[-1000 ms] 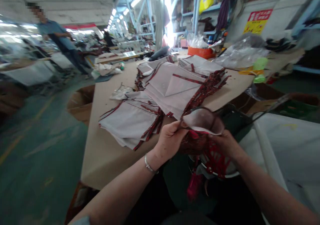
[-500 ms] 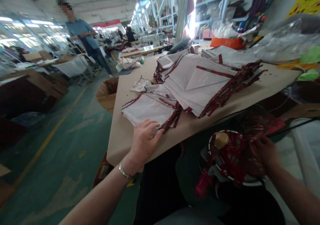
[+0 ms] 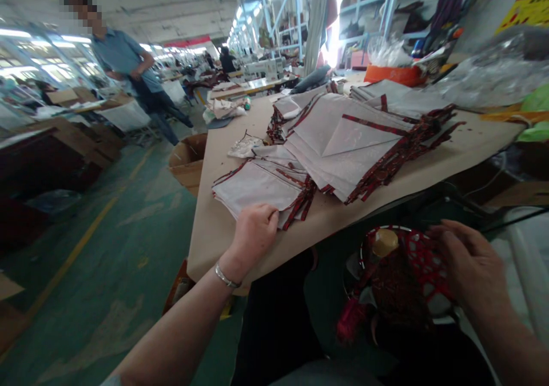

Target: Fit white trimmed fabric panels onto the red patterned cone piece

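Note:
My left hand (image 3: 253, 231) lies on the near corner of a stack of white fabric pieces with dark red trim (image 3: 257, 186), fingers curled onto the top piece. My right hand (image 3: 467, 266) hovers with fingers spread over a red openwork basket (image 3: 422, 254) below the table edge. A piece of dark red fabric (image 3: 394, 289) lies in that basket beside a round tan object (image 3: 385, 242). A larger stack of the same trimmed pieces (image 3: 351, 140) lies further back on the tan table (image 3: 214, 231).
A person in a blue shirt (image 3: 124, 60) stands in the aisle at the far left. A cardboard box (image 3: 186, 157) sits on the green floor by the table. An orange tray (image 3: 392, 74) and clear plastic bags (image 3: 493, 71) crowd the table's far end.
A second ago both hands held a cup-shaped fabric piece. The left hand has moved to the near stack and curled its fingers; the right hand dropped the dark fabric in the basket and opened.

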`<action>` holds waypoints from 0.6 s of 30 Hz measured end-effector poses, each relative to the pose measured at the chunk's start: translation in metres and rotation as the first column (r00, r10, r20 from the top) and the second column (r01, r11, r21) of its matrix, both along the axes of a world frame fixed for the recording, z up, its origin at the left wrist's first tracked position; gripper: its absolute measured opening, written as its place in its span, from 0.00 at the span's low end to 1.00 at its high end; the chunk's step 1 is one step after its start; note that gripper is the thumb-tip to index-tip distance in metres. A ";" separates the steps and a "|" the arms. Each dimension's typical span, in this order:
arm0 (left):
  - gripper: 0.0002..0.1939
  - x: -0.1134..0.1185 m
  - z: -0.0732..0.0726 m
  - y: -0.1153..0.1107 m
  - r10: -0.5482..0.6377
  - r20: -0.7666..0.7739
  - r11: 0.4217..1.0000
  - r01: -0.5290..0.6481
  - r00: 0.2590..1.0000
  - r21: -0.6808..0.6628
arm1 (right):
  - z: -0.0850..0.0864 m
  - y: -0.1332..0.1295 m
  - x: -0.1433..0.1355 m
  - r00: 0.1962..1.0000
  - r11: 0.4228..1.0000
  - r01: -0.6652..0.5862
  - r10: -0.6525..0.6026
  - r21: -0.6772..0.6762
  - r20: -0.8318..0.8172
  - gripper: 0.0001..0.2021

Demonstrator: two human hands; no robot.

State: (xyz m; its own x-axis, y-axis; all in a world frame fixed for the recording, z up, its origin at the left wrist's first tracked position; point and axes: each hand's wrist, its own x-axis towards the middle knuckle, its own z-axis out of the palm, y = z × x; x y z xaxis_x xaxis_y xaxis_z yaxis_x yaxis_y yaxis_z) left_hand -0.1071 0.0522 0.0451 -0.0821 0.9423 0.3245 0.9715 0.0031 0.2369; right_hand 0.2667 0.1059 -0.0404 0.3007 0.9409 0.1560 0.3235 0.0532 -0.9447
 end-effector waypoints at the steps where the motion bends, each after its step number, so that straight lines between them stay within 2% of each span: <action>1: 0.15 -0.003 0.002 0.001 -0.001 0.070 1.000 0.003 0.998 -0.025 | 0.019 -0.010 -0.012 1.000 0.997 -0.020 0.021 0.069 -0.005 0.17; 3: 0.15 -0.009 0.007 0.001 0.003 0.194 0.998 0.009 0.981 -0.064 | 0.052 -0.027 -0.037 0.990 0.970 -0.144 0.139 0.197 0.038 0.12; 5: 0.14 -0.015 0.015 0.000 -0.001 0.290 0.995 0.030 0.957 -0.094 | 0.074 -0.039 -0.062 0.927 0.882 -0.372 0.339 0.288 0.162 0.08; 7: 0.13 -0.021 0.029 -0.005 -0.018 0.401 0.989 0.074 0.916 -0.125 | 0.088 -0.041 -0.087 0.796 0.719 -0.605 0.537 0.342 0.279 0.07; 8: 0.13 -0.023 0.036 -0.008 -0.025 0.459 0.986 0.099 0.888 -0.137 | 0.093 -0.040 -0.101 0.731 0.632 -0.683 0.603 0.367 0.321 0.07; 10: 0.11 -0.025 0.054 -0.014 -0.026 0.554 0.981 0.127 0.832 -0.146 | 0.102 -0.032 -0.129 0.643 0.492 -0.762 0.654 0.422 0.399 0.09; 11: 0.11 -0.026 0.062 -0.018 -0.020 0.586 0.979 0.134 0.810 -0.151 | 0.105 -0.028 -0.143 0.619 0.446 -0.781 0.652 0.438 0.438 0.09; 13: 0.10 -0.024 0.074 -0.024 -0.004 0.633 0.968 0.161 0.774 -0.191 | 0.110 -0.018 -0.171 0.587 0.395 -0.807 0.621 0.439 0.519 0.10; 15: 0.10 -0.023 0.079 -0.028 0.012 0.660 0.946 0.204 0.751 -0.250 | 0.113 -0.009 -0.196 0.536 0.376 -0.844 0.589 0.382 0.605 0.11; 18: 0.11 -0.024 0.072 -0.031 0.014 0.660 0.927 0.238 0.751 -0.291 | 0.112 0.001 -0.223 0.353 0.325 -0.928 0.618 0.180 0.702 0.10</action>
